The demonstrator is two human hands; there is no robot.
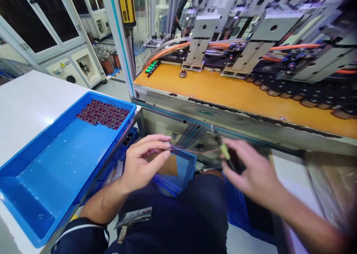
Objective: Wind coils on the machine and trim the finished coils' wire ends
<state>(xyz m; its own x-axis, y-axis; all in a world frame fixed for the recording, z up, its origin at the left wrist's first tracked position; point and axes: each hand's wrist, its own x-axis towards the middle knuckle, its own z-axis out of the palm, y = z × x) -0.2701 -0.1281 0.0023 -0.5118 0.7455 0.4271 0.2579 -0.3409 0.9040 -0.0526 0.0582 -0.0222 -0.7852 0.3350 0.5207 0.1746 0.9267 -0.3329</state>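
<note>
Taking the long blue tray (64, 153) as my landmark, I see it lying on the white table (33, 97), with a dense patch of small dark round parts (102, 113), speckled with coloured dots, gathered at its far end. Just to the right of that tray, my left hand (143, 161) pinches a small metallic wound part (167, 145) between thumb and fingers, and thin red and blue wires (192, 151) trail from it towards my right hand (251, 168). Farther right of the tray, that hand is closed around a hand tool with yellow-green and black handles (225, 151); it is blurred, so I can't tell whether its tip touches the wires. Lower than the tray and to its right, below my hands, a blue bin (188, 168) holds a flat brown sheet (169, 165). Beside and below the tray's right edge, another blue bin (129, 138) has dark items in it, too small for me to make out. Beyond the tray to the right, a metal ring (183, 74) and a green-and-black strip (152, 67) rest on the orange machine ledge (200, 84).
</note>
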